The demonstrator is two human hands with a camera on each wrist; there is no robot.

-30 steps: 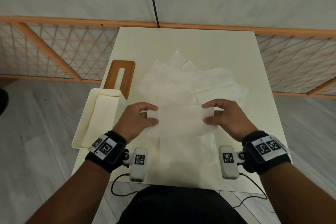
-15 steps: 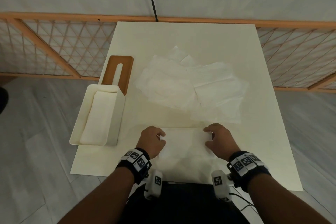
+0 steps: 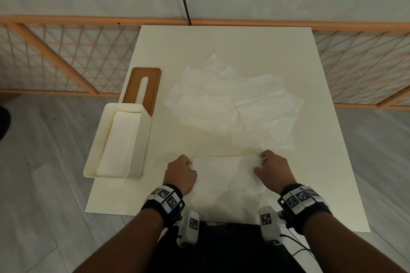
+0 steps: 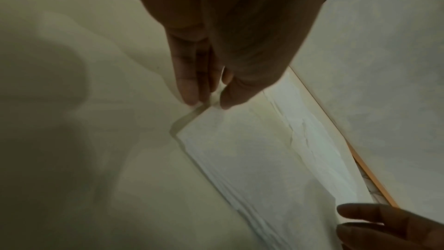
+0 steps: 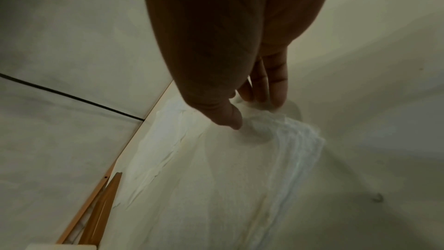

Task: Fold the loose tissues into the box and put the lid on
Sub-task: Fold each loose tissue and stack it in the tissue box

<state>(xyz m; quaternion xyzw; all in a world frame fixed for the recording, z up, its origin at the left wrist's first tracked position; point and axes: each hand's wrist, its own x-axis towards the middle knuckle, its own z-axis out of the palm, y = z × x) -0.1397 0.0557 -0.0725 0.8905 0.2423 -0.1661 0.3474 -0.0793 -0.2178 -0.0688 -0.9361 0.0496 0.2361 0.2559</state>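
Wooden lid (image 3: 143,88) behind your cream box (image 3: 135,139) (tissue stack inside), loose tissues (image 3: 233,104) spread mid-table (image 3: 221,44), your left hand (image 3: 180,173) and right hand (image 3: 274,169) pinching the folded tissue (image 3: 224,170) at the near edge.

Far half of table (image 3: 221,46) bare, open for passage. Middle blocked by spread loose tissues (image 3: 226,106). Left edge taken by open box (image 3: 117,139), lid (image 3: 144,86) lying just behind it. Bare strip between box and folded tissue (image 3: 224,173), partly filled by left hand (image 3: 180,174). Right hand (image 3: 274,170) sits at tissue's right end; bare table beyond it to right edge.
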